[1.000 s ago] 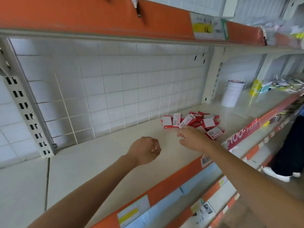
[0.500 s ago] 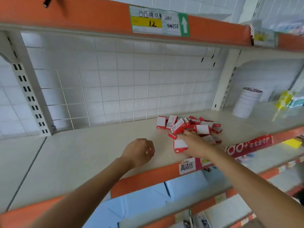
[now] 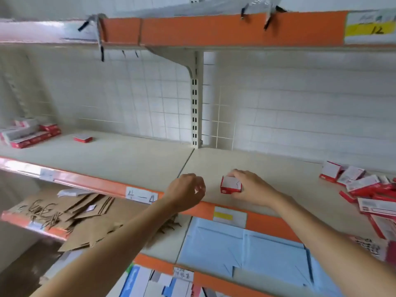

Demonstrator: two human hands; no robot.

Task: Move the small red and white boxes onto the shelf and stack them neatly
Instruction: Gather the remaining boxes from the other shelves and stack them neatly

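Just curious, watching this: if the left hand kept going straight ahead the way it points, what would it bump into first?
Probably nothing soon: the left hand points over bare shelf towards the tiled back wall. The single box lies well to its left, though depth is unclear.

- The far side of the box (image 3: 230, 185) is covered by the right hand (image 3: 252, 188); its fingertips (image 3: 232, 173) are partly hidden behind it.
- The palm of the left hand (image 3: 185, 192) is turned away; whether anything is held cannot be told.
- The pile (image 3: 368, 189), well right of the right hand, is cut off by the frame edge; its print is too blurred to be read.
- The stack (image 3: 27, 133), far left of the left hand, is blurred and cut by the edge.
- The label (image 3: 369, 28) above the right hand is cropped; only "12" can be made out.
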